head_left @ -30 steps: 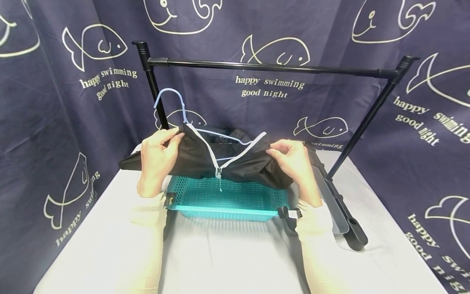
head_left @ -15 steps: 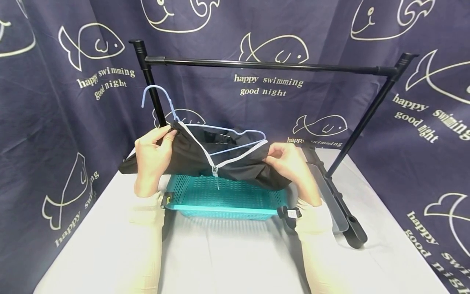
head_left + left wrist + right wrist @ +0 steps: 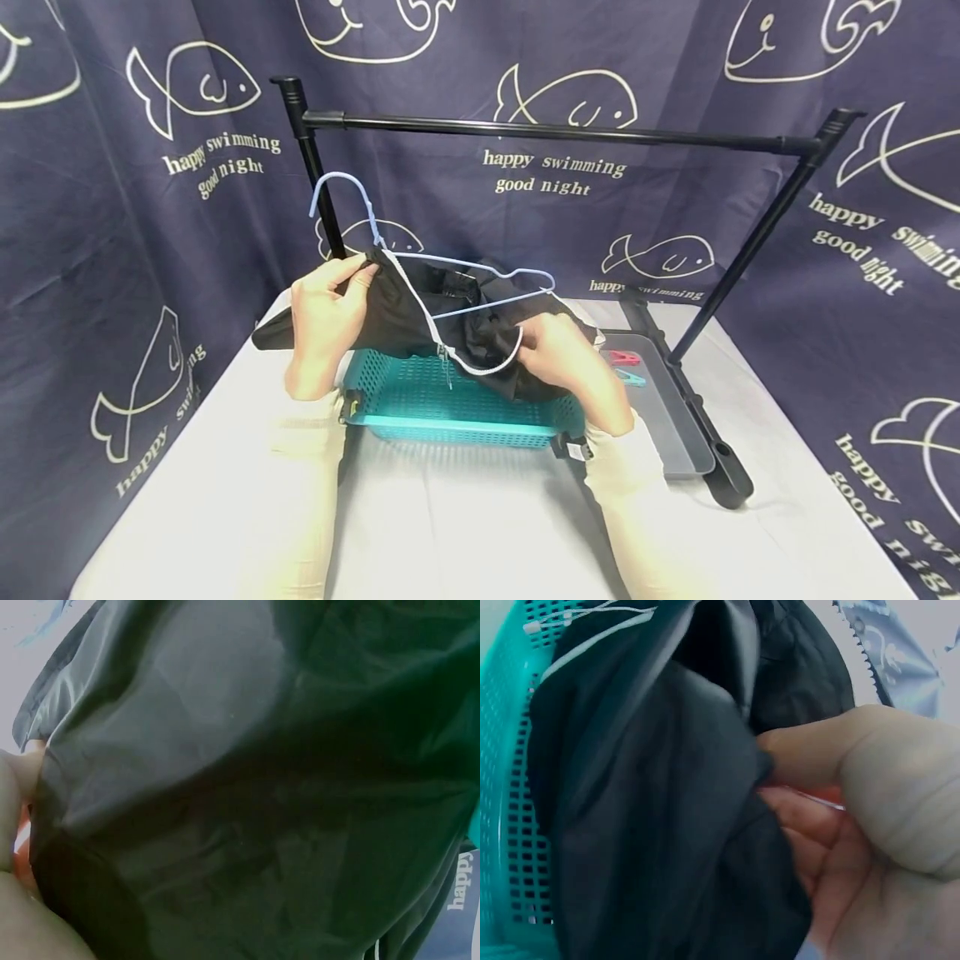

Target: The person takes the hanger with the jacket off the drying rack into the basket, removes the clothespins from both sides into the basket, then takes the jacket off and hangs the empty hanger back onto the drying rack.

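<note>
A black jacket (image 3: 397, 321) with a white zipper is held up over a teal basket (image 3: 465, 429). My left hand (image 3: 326, 321) pinches its collar edge beside the base of the hanger's hook. The light blue hanger (image 3: 480, 265) has its left end inside the jacket, while its right end shows bare above the cloth. My right hand (image 3: 558, 354) grips the right front of the jacket, near the curved zipper edge. In the right wrist view, thumb and fingers close on the black fabric (image 3: 660, 810). Black cloth fills most of the left wrist view, hiding the left fingertips.
A black rack (image 3: 555, 129) stands behind and around the basket, its right foot (image 3: 723, 475) on the white table. Inside a grey tray (image 3: 675, 433) at the right lie a red clothespin (image 3: 625, 358) and a light blue clothespin (image 3: 632, 378). A patterned navy curtain (image 3: 450, 50) surrounds the table.
My right hand has moved left and down, folding the right jacket front inward. More of the hanger's right end is exposed, and the clothespins have come into view. The left hand keeps its pinch.
</note>
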A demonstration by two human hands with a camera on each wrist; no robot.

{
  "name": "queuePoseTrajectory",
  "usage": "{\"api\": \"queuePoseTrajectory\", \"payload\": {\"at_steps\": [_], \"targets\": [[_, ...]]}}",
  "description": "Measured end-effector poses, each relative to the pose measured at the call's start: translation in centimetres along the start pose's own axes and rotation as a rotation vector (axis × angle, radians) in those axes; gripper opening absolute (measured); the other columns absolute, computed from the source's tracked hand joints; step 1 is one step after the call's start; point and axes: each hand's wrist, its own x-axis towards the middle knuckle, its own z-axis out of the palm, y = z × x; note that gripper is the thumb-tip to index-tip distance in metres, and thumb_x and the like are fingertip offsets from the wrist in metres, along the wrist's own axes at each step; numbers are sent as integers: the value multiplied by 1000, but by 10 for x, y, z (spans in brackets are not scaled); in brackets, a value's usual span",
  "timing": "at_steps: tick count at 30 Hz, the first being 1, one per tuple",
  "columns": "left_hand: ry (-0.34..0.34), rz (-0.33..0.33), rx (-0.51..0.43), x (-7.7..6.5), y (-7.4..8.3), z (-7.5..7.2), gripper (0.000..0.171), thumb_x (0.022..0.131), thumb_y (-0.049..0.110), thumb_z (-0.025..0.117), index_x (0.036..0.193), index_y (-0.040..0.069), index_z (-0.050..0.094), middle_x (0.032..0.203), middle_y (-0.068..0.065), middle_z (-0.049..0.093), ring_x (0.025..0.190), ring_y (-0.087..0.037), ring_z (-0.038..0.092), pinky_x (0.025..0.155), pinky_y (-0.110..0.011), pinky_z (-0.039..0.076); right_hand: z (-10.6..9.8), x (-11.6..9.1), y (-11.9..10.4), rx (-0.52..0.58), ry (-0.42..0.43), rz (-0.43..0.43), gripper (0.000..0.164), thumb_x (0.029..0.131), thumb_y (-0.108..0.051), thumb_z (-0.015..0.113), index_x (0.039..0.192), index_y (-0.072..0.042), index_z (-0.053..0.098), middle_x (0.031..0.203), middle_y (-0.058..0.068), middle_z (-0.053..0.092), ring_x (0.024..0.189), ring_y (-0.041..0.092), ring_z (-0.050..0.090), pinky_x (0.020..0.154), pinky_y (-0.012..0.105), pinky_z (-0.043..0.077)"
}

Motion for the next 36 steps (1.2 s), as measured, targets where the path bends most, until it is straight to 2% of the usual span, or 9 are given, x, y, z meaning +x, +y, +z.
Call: {"api": "queuePoseTrajectory", "payload": {"at_steps": [2,7,13,18,21,26,28,30,36], "targets": [[-4,4,12,0,0,1,12,91,15,80,102,12,84,90,-6,78,64,-16,54,61,-20,36,3,-1,-6,-48,-52,-18,17,83,-11,72,68,-19,68,59,-7,57,61,20,52,65,43,49],[-21,-1,18,-2,0,3,14,91,15,80,104,13,84,91,-5,78,62,-16,54,59,-19,35,10,-4,-19,-65,-210,-23,16,88,-14,67,72,-16,65,61,-4,55,62,20,52,65,42,49],[-45,-7,29,-3,2,5,15,91,16,81,106,14,84,93,-4,79,63,-16,57,61,-21,38,12,-7,-22,-80,-297,-6,14,87,-14,66,74,-16,63,66,-3,56,66,19,54,69,42,50],[-38,-4,24,-3,2,4,15,90,16,81,105,13,84,93,-4,79,62,-16,56,60,-22,38,4,-11,-18,-54,-302,-15,8,85,-15,74,84,-15,66,70,-6,62,70,17,58,73,41,51],[-27,-9,16,-3,2,2,14,91,17,81,104,13,84,92,-4,79,61,-13,52,58,-20,36,-7,-15,-12,-17,-277,-25,11,84,-12,77,92,-14,69,75,-8,70,74,16,64,75,40,53],[-32,-6,20,-2,1,3,15,91,16,81,106,14,84,90,-5,78,59,-12,49,57,-18,34,-33,-24,3,96,-255,29,25,91,-8,70,115,-6,76,103,5,79,96,21,75,89,44,57],[-44,-2,24,-2,1,3,16,91,16,80,106,13,83,91,-5,78,60,-14,51,58,-18,35,-44,-30,8,119,-201,56,31,94,-11,67,124,-4,73,111,9,78,104,24,75,93,46,56],[-56,1,32,-3,1,4,16,91,16,80,107,13,83,93,-5,79,60,-15,52,58,-19,36,-55,-34,11,115,-100,62,30,96,-14,67,124,-6,73,110,8,78,100,23,75,89,44,57],[-84,7,44,-4,4,5,16,92,17,80,106,15,84,94,-2,79,59,-16,54,57,-22,38,-69,-37,14,198,296,131,22,98,-14,64,114,-16,79,93,-4,79,82,10,75,70,22,51]]}}
